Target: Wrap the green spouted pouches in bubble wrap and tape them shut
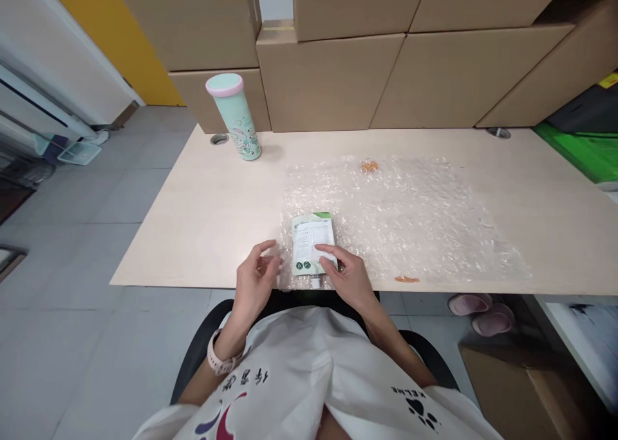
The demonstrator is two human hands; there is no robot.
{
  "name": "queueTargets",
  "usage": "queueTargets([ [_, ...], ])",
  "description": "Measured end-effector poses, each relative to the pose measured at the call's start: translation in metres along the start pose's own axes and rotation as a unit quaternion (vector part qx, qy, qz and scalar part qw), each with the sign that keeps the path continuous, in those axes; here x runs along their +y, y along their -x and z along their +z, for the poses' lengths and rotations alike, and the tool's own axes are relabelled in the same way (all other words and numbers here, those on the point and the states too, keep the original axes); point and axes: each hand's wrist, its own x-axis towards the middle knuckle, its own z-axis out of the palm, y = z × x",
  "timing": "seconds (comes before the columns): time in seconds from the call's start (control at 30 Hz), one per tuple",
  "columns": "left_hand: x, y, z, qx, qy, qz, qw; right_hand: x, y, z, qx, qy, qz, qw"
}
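Observation:
A white and green spouted pouch (309,232) lies on a sheet of bubble wrap (410,214), its printed side up and its spout towards me. My right hand (348,274) rests on the right part of the pouch, index finger and thumb stretched over it and apart. To the left of the pouch, my left hand (257,271) is beside the left edge of the wrap, with its fingers curved, apart and holding nothing. Whether its fingertips touch the wrap's edge is hard to tell.
A mint tumbler (236,118) with a pink lid stands at the back left of the table (193,221). Cardboard boxes (333,82) line the back edge. Orange bits of tape (369,167) show on the wrap. Something green (574,153) lies at the right.

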Motion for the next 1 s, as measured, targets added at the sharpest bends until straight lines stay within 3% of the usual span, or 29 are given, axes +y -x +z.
queueTargets([
  [0.1, 0.010, -0.002, 0.000, -0.041, 0.048, -0.067, 0.996, 0.000, 0.000, -0.001, -0.016, 0.011, 0.015, 1.000],
  [0.3, 0.023, -0.003, 0.004, -0.044, 0.123, -0.151, 0.980, 0.003, -0.001, -0.003, -0.037, 0.084, 0.018, 0.996],
  [0.5, 0.024, -0.002, 0.010, -0.059, 0.106, -0.105, 0.987, 0.000, 0.000, -0.006, 0.033, 0.279, -0.079, 0.956],
  [0.67, 0.023, 0.003, 0.015, -0.036, 0.150, -0.056, 0.987, 0.008, 0.001, -0.009, 0.023, 0.267, -0.121, 0.956],
  [0.77, 0.026, 0.012, 0.020, -0.055, 0.168, 0.021, 0.984, 0.011, 0.000, -0.015, 0.007, 0.225, -0.128, 0.966],
  [0.87, 0.033, 0.016, 0.033, -0.129, 0.113, 0.153, 0.973, 0.011, 0.001, -0.025, -0.001, 0.186, -0.114, 0.976],
  [1.0, 0.036, 0.006, 0.064, -0.225, -0.035, 0.346, 0.910, 0.016, 0.006, -0.038, 0.032, 0.231, -0.091, 0.968],
])
